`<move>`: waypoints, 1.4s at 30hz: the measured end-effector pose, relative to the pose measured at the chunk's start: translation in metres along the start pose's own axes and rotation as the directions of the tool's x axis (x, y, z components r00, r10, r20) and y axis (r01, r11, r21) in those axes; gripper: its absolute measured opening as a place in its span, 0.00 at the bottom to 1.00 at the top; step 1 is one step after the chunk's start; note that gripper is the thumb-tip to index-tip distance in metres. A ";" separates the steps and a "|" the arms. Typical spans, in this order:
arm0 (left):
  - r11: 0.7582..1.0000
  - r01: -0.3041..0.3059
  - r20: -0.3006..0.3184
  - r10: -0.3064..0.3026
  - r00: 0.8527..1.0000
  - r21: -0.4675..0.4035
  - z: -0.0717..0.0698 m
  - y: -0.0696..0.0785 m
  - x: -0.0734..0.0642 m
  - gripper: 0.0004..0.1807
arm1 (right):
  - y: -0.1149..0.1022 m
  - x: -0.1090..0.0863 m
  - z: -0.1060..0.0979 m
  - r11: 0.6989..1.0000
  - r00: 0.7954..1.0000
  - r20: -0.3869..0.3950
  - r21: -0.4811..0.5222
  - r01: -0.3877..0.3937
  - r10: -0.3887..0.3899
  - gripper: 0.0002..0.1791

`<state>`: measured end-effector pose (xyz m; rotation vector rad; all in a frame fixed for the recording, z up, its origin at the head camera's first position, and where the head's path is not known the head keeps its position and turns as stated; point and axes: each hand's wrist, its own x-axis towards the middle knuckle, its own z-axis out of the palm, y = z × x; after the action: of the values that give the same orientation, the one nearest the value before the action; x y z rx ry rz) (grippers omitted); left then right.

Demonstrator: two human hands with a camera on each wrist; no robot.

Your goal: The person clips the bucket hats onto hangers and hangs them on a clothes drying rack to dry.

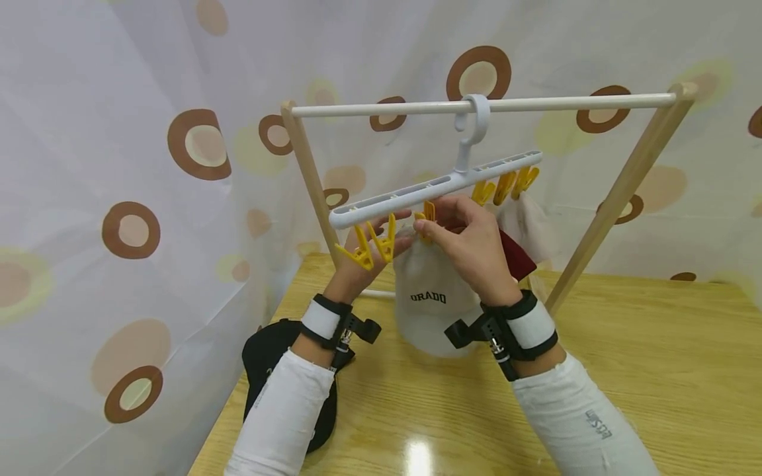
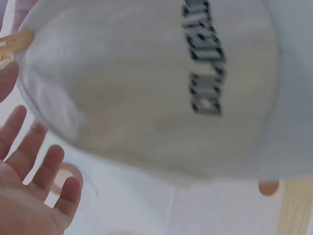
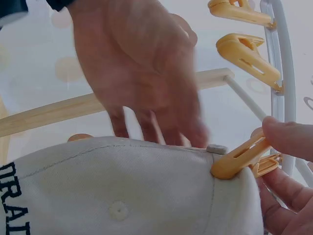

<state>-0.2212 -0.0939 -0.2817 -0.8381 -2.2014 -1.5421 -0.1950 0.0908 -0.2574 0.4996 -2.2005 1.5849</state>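
A cream cap with dark lettering hangs from a yellow clip that bites the crown near its top button. My right hand pinches that clip between thumb and fingers, just under the white hanger. My left hand is beside the crown, its fingers spread and holding nothing; the left wrist view shows the fingers apart from the cap. Two unused yellow clips dangle from the hanger in front of the left hand. Behind the right hand, a dark red item is partly hidden.
The hanger hooks over the white bar of a wooden-legged rack. More yellow clips line its far end, near a pale hanging item. A black cap lies on the wooden table, under the left forearm.
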 end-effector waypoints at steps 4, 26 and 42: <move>0.984 0.171 -0.057 -0.168 0.984 0.049 -0.009 -0.021 -0.017 0.23 | -0.002 -0.002 0.001 1.000 1.000 0.009 -0.017 -0.011 0.011 0.19; 0.883 0.463 -0.307 -0.421 0.854 0.079 -0.099 -0.036 -0.125 0.16 | -0.021 -0.036 -0.003 0.961 0.968 -0.133 -0.205 0.183 -0.213 0.17; 0.817 0.557 -0.290 -0.502 0.815 0.149 -0.127 -0.042 -0.164 0.18 | -0.063 -0.079 0.026 0.870 0.877 -0.074 -0.189 0.455 -0.474 0.12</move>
<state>-0.1291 -0.2679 -0.3591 0.0620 -2.4850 -1.4650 -0.0980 0.0520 -0.2527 0.7941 -1.9118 1.1334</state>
